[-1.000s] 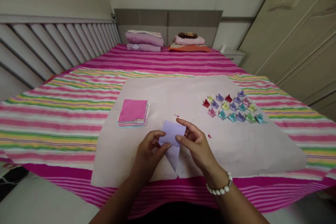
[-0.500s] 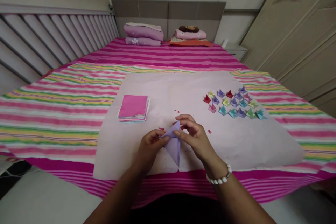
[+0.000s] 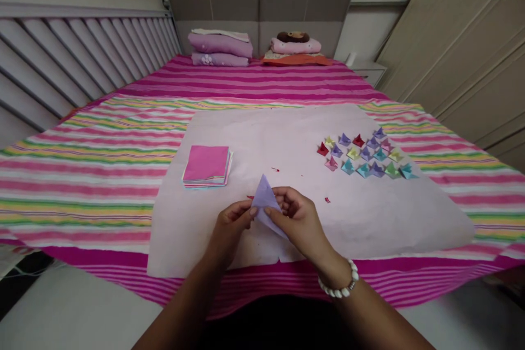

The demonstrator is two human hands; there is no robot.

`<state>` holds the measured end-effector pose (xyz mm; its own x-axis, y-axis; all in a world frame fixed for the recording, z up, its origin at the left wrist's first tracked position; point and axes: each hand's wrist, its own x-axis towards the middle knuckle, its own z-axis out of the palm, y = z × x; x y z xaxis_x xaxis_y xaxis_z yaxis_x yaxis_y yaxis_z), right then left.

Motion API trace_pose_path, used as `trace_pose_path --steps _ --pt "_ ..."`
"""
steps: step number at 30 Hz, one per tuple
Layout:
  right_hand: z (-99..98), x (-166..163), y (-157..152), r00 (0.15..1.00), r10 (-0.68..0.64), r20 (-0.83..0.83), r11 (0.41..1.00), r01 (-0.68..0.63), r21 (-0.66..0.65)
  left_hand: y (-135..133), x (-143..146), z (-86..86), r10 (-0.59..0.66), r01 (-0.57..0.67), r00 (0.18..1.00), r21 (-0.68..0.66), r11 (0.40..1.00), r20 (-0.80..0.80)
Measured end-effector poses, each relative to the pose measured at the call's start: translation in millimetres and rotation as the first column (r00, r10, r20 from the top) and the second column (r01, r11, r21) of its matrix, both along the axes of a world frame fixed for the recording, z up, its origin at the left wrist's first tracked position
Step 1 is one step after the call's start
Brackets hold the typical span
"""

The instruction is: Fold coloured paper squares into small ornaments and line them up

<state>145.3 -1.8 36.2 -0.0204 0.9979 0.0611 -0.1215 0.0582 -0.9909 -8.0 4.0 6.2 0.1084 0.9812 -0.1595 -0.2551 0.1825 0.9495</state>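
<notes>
Both my hands pinch a lilac sheet of paper folded into a triangle, held just above a pale pink paper sheet spread on the bed. My left hand grips its left edge with thumb and fingers closed. My right hand, with a white bead bracelet on the wrist, holds the right side. To the left lies a stack of coloured square papers with a pink one on top. At the right stand several small folded paper shapes in rows.
The bed has a striped pink, green and yellow cover. Folded purple bedding and a pink pillow pile lie at the headboard. A slatted rail runs along the left, a wardrobe along the right. Tiny red scraps dot the sheet.
The lilac paper has gone from an open sheet to a folded triangle with its tip pointing up. Both hands have stayed on it and shifted slightly.
</notes>
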Motion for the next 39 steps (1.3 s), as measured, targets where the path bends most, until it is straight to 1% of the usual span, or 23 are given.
trace_pose_path --steps 3,5,7,10,12,14,17,21,26,31,36,39 --pt "0.7 -3 -3 0.991 -0.067 0.115 0.995 0.059 0.075 -1 -4 1.9 -0.014 0.015 0.998 0.007 1.000 -0.065" --pt "1.3 -5 -4 0.990 -0.056 0.129 0.996 0.047 0.074 -2 -3 5.2 -0.015 0.015 0.998 -0.004 1.000 -0.054" --pt "2.7 -6 -4 0.996 -0.006 0.089 0.999 0.002 0.050 -2 -2 9.0 0.006 -0.005 1.000 -0.044 0.999 0.012" --pt "5.8 -3 -2 0.995 0.093 -0.030 0.996 -0.093 0.019 -1 2 14.1 0.046 -0.027 0.989 -0.140 0.990 0.140" --pt "7.0 1 1 0.987 0.136 -0.086 0.991 -0.137 -0.004 -1 4 16.7 0.030 0.004 0.981 -0.176 0.984 0.189" --pt "7.0 4 3 0.983 0.149 -0.105 0.988 -0.152 -0.023 -1 6 18.3 -0.015 0.054 0.977 -0.180 0.982 0.214" --pt "5.8 7 5 0.983 0.135 -0.127 0.989 -0.141 -0.036 -1 7 18.8 -0.053 0.094 0.975 -0.180 0.979 0.215" --pt "6.1 6 4 0.978 0.115 -0.173 0.991 -0.126 -0.053 -2 8 17.8 -0.059 0.096 0.979 -0.190 0.977 0.193" --pt "4.7 7 3 0.974 0.125 -0.187 0.987 -0.141 -0.076 -2 6 16.0 -0.078 0.112 0.980 -0.179 0.977 0.186" --pt "-0.5 10 3 0.967 0.126 -0.222 0.983 -0.153 -0.106 -2 6 14.8 -0.128 0.165 0.969 -0.169 0.972 0.210" --pt "-3.5 12 3 0.974 0.134 -0.183 0.979 -0.158 -0.126 -3 8 15.8 -0.152 0.192 0.964 -0.174 0.966 0.219" --pt "-3.6 13 3 0.976 0.138 -0.170 0.981 -0.158 -0.111 -3 8 15.7 -0.140 0.183 0.965 -0.191 0.964 0.220"
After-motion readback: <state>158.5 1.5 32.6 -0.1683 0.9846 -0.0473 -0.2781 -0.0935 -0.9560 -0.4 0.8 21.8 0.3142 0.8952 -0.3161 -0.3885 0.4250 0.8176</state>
